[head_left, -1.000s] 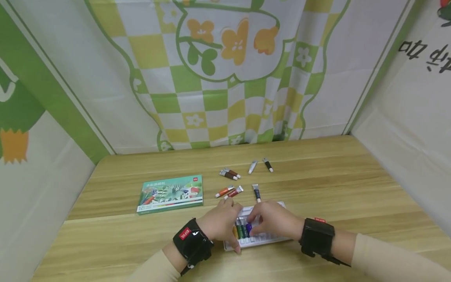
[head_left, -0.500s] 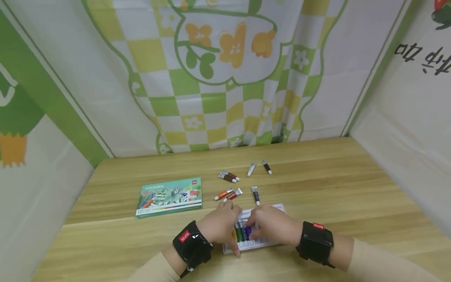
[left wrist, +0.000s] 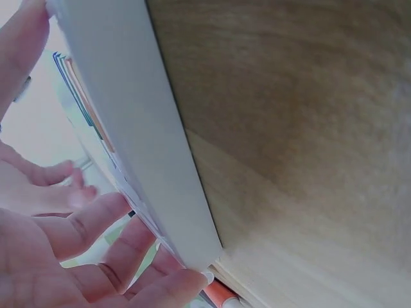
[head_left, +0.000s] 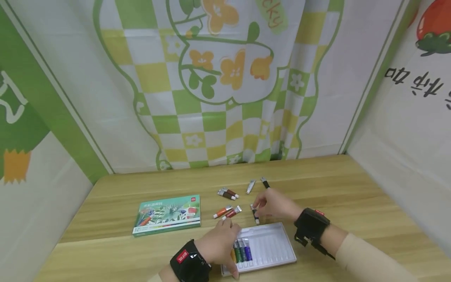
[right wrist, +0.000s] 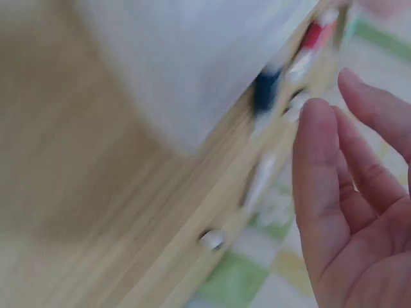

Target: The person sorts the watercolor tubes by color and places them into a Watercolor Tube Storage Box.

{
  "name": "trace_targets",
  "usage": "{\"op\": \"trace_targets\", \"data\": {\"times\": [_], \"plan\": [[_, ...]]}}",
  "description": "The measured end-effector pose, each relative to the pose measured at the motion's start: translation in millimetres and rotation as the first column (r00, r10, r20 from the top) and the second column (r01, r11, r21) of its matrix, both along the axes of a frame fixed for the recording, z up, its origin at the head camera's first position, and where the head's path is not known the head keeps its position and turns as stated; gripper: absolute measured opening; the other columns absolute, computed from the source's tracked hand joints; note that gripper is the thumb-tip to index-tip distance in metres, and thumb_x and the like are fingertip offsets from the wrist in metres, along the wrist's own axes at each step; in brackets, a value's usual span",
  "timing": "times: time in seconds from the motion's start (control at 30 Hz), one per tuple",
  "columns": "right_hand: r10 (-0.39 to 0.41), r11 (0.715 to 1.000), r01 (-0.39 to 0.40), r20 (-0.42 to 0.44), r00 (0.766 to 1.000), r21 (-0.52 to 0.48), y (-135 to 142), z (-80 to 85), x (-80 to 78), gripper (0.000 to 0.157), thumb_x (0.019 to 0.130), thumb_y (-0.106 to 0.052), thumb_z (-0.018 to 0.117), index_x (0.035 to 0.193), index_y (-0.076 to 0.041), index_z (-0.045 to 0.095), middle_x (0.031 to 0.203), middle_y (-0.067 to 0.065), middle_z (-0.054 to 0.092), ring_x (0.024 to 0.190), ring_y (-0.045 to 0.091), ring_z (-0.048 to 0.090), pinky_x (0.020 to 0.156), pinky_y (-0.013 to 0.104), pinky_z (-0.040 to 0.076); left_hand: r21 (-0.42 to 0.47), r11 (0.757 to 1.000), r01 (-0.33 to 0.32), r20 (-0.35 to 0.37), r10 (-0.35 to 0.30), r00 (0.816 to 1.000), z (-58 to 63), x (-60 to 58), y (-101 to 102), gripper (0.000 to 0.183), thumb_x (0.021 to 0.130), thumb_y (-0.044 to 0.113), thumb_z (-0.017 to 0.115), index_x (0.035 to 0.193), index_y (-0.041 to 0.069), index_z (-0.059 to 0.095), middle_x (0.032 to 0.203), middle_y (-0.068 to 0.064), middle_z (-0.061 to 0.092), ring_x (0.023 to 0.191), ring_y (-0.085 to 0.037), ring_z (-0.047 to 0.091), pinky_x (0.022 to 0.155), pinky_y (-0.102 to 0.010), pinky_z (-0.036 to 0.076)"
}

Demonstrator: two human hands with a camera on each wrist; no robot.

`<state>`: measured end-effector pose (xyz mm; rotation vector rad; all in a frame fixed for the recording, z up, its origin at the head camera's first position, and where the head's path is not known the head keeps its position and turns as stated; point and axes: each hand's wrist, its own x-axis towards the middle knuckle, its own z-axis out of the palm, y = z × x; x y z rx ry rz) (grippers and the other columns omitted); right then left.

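Observation:
In the head view my left hand (head_left: 218,244) spans the left end of a white plastic tray (head_left: 273,244), thumb at the near edge and fingers at the far edge. The left wrist view shows these fingertips holding the tray's rim (left wrist: 138,128). Yellow, green and purple paint tubes (head_left: 248,252) lie side by side in the tray's left slots; my hand hides part of them. Beyond the tray, my right hand (head_left: 276,205) hovers over a dark blue paint tube (head_left: 257,220), fingertips overlapping it. The right wrist view shows a gap between thumb and fingers, with the dark blue tube (right wrist: 264,93) beyond.
An orange tube (head_left: 222,211) and a red tube (head_left: 232,212) lie behind my left hand. Farther back are two brown tubes (head_left: 226,194), a whitish tube (head_left: 251,187) and a black tube (head_left: 265,183). A green paint box (head_left: 167,215) lies at left. A patterned curtain (head_left: 218,129) hangs behind.
My right hand has left the purple tube in its slot and moved away from the tray to the dark blue tube. My left hand stays on the tray. The head view has tilted up.

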<state>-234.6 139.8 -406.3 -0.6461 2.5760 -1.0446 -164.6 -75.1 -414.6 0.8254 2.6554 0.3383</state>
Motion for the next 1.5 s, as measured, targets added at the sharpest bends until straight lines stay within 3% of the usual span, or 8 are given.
{"op": "trace_targets", "data": {"times": [0.2,0.57,0.8,0.93,1.07,1.17,1.37,1.5], "plan": [[-0.080,0.996,0.078,0.056,0.995,0.038,1,-8.3,-24.2,0.025,0.078,-0.007,0.079,0.096,0.001,0.064,0.061,0.002,0.057,0.051,0.023,0.059,0.051,0.034,0.053,0.009,1.000,-0.008,0.012,0.008,1.000,-1.1,0.3,0,0.104,0.048,0.049,0.093,0.133,0.008,0.050,0.118,-0.009,0.049,0.106,-0.021,0.045,0.092,-0.037,0.048],[-0.116,0.987,0.107,0.068,0.991,0.121,-16,-13.2,-24.2,0.029,0.075,-0.012,0.083,0.094,-0.005,0.063,0.067,0.001,0.062,0.048,0.016,0.057,0.048,0.026,0.050,0.009,1.000,-0.009,0.017,0.008,1.000,2.0,-0.2,-1,0.104,0.048,0.049,0.093,0.133,0.007,0.050,0.117,-0.008,0.048,0.105,-0.020,0.044,0.093,-0.036,0.047],[-0.088,0.995,0.083,0.128,0.988,0.046,-19,-17.7,-26.0,0.022,0.080,-0.002,0.074,0.099,-0.005,0.062,0.067,0.005,0.062,0.052,0.020,0.061,0.051,0.030,0.054,0.008,1.000,0.001,-0.004,-0.001,1.000,5.0,1.7,0,0.105,0.048,0.049,0.092,0.133,0.006,0.050,0.116,-0.008,0.048,0.104,-0.020,0.044,0.093,-0.035,0.047],[-0.074,0.990,0.098,0.217,0.973,-0.103,-10,-14.1,-26.9,0.027,0.086,-0.001,0.067,0.111,0.002,0.059,0.076,0.009,0.061,0.058,0.020,0.062,0.057,0.035,0.057,-0.002,1.000,0.006,-0.010,-0.006,1.000,7.0,3.3,0,0.106,0.048,0.051,0.092,0.133,0.005,0.049,0.117,-0.009,0.048,0.105,-0.020,0.043,0.093,-0.034,0.047],[-0.014,0.955,0.108,0.321,0.947,-0.277,0,-5.8,-23.0,0.033,0.089,-0.001,0.061,0.118,0.010,0.050,0.084,0.012,0.058,0.067,0.021,0.062,0.065,0.038,0.058,-0.008,1.000,0.003,-0.004,-0.003,1.000,8.3,3.5,0,0.106,0.047,0.051,0.091,0.133,0.006,0.049,0.118,-0.010,0.048,0.105,-0.021,0.044,0.093,-0.035,0.047],[0.015,0.918,0.151,0.414,0.910,-0.366,6,-1.5,-17.3,0.037,0.091,0.000,0.058,0.122,0.012,0.044,0.088,0.013,0.058,0.072,0.021,0.062,0.070,0.036,0.058,-0.004,1.000,0.004,0.002,-0.004,1.000,8.7,3.8,0,0.106,0.047,0.050,0.092,0.133,0.005,0.049,0.119,-0.010,0.048,0.106,-0.021,0.044,0.093,-0.035,0.047],[0.041,0.841,0.277,0.566,0.823,-0.464,15,5.9,-1.5,0.046,0.093,0.001,0.054,0.133,0.009,0.034,0.103,0.019,0.059,0.083,0.021,0.063,0.075,0.033,0.057,-0.001,1.000,0.003,0.009,-0.003,1.000,9.0,3.8,1,0.107,0.047,0.049,0.092,0.134,0.004,0.048,0.121,-0.011,0.048,0.109,-0.023,0.044,0.095,-0.036,0.046],[0.069,0.805,0.310,0.600,0.797,-0.505,18,11.3,11.1,0.046,0.095,-0.002,0.055,0.135,0.007,0.033,0.109,0.024,0.061,0.088,0.024,0.065,0.077,0.032,0.056,0.000,1.000,0.000,0.010,0.000,1.000,8.6,2.7,0,0.107,0.047,0.048,0.092,0.134,0.005,0.048,0.120,-0.011,0.048,0.109,-0.023,0.045,0.095,-0.036,0.046]]}}
